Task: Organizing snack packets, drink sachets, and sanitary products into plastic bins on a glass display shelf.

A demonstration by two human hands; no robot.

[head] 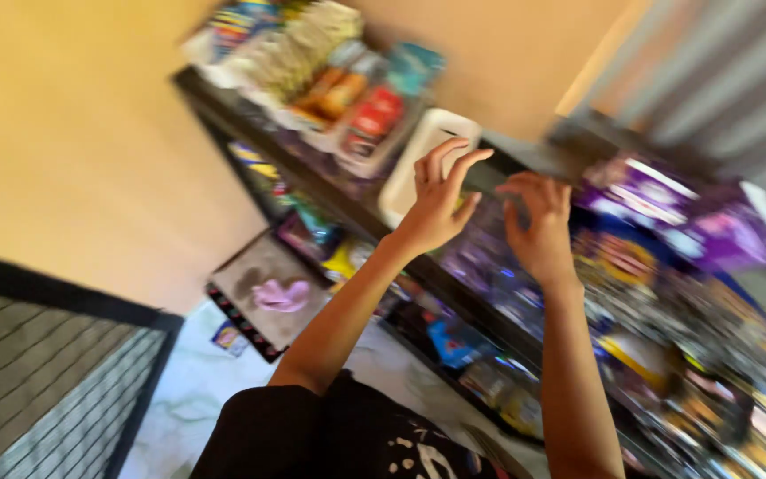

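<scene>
The view is tilted and blurred. My left hand [438, 200] is raised in front of the top of a dark shelf unit [330, 191], fingers spread, holding nothing, close to an empty white tray [405, 173]. My right hand [538, 222] reaches toward the same shelf top with fingers curled down, near purple packets [644, 191]. Whether it touches or grips anything cannot be made out.
White trays with colourful snack packets [330, 75] stand along the shelf top. Lower shelves hold more packets [667, 355]. A doormat with a pink cloth [281, 294] lies on the pale floor. A yellow wall [73, 142] is behind, a dark grille [37, 390] at the left.
</scene>
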